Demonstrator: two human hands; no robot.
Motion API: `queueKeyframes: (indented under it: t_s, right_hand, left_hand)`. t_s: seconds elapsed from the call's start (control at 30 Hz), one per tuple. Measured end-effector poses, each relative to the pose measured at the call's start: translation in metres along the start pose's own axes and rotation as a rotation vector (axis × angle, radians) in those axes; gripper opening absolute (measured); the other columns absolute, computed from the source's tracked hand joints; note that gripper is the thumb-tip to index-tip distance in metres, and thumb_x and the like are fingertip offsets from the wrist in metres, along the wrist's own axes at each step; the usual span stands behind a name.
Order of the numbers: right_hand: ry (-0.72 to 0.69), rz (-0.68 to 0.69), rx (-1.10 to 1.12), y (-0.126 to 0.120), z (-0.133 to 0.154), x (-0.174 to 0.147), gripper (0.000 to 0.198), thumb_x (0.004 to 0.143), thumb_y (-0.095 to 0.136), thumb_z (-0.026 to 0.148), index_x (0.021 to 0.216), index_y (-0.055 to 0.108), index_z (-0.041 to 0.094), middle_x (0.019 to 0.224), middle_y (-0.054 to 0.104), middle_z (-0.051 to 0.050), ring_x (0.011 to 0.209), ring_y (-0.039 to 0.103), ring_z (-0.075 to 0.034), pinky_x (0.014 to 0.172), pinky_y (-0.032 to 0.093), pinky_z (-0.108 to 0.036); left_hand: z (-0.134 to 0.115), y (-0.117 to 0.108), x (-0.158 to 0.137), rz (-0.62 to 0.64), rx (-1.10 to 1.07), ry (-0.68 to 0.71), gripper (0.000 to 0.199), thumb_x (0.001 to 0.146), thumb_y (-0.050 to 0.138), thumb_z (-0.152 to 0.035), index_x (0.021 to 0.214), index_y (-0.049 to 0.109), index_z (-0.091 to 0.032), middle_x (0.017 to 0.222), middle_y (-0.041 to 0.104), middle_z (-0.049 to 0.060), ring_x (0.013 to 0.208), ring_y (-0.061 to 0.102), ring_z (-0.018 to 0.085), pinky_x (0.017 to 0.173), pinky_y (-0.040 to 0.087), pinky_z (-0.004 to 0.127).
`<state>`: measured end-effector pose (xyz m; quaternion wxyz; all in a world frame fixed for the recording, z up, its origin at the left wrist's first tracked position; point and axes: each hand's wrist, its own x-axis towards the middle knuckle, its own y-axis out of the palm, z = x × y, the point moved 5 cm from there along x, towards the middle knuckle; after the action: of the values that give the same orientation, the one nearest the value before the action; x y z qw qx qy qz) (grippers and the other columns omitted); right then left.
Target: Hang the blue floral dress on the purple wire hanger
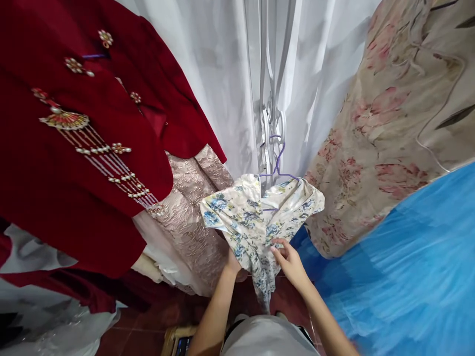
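A white V-neck blouse with blue flowers and short sleeves hangs in front of me on a purple wire hanger. Its lower part gathers into a narrow, twisted tail. At its right front edge, my right hand has thumb and fingers closed in a pinch on the cloth. My left hand reaches behind the blouse's left side, and the fabric hides its fingers.
Left hang a dark red velvet jacket with beaded ornaments and a pink textured skirt. Right are a beige floral dress and bright blue tulle. White hangers and a white curtain stand behind; red tile lies below.
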<state>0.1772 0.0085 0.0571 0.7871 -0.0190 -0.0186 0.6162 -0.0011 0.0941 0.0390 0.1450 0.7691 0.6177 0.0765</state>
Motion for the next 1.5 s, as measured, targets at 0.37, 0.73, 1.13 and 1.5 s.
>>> queueKeyframes:
  t_s: [0.37, 0.73, 1.13, 1.5]
  right_hand:
    - [-0.154, -0.088, -0.250, 0.009, 0.034, 0.047, 0.040, 0.093, 0.051, 0.058, 0.075, 0.052, 0.022, 0.051, 0.038, 0.008, 0.048, 0.038, -0.013, 0.051, 0.028, -0.025]
    - [-0.641, 0.347, -0.984, -0.017, 0.099, 0.017, 0.024, 0.096, 0.044, 0.030, 0.076, 0.054, 0.020, 0.065, 0.060, -0.004, 0.056, 0.049, -0.016, 0.057, 0.025, -0.029]
    - [-0.849, 0.217, -0.565, -0.059, 0.275, 0.077, 0.030, 0.085, 0.065, 0.028, 0.059, 0.052, 0.020, 0.054, 0.041, 0.005, 0.056, 0.037, -0.009, 0.059, 0.022, -0.027]
    - [-0.471, 0.035, 0.069, -0.056, 0.227, 0.056, 0.020, 0.081, 0.062, 0.031, 0.065, 0.056, 0.020, 0.050, 0.040, 0.007, 0.046, 0.033, -0.008, 0.047, 0.023, -0.023]
  left_hand:
    - [-0.028, -0.037, -0.006, -0.302, 0.246, 0.206, 0.055, 0.079, 0.074, -0.053, 0.119, 0.062, -0.017, 0.126, 0.066, 0.016, 0.123, 0.060, 0.033, 0.109, 0.044, 0.046]
    - [-0.021, 0.083, -0.016, 0.220, 0.795, 0.485, 0.009, 0.088, 0.057, -0.030, 0.087, 0.060, -0.022, 0.088, 0.067, 0.008, 0.089, 0.065, 0.024, 0.082, 0.050, 0.036]
    - [-0.033, 0.110, -0.096, 0.159, 0.921, 0.484, 0.035, 0.097, 0.051, -0.037, 0.067, 0.042, -0.022, 0.062, 0.052, 0.000, 0.061, 0.052, 0.015, 0.063, 0.040, 0.029]
    - [-0.192, 0.130, -0.041, -0.012, 0.920, 1.013, 0.033, 0.103, 0.049, -0.031, 0.134, 0.054, -0.025, 0.138, 0.052, 0.013, 0.086, 0.061, 0.013, 0.073, 0.054, 0.027]
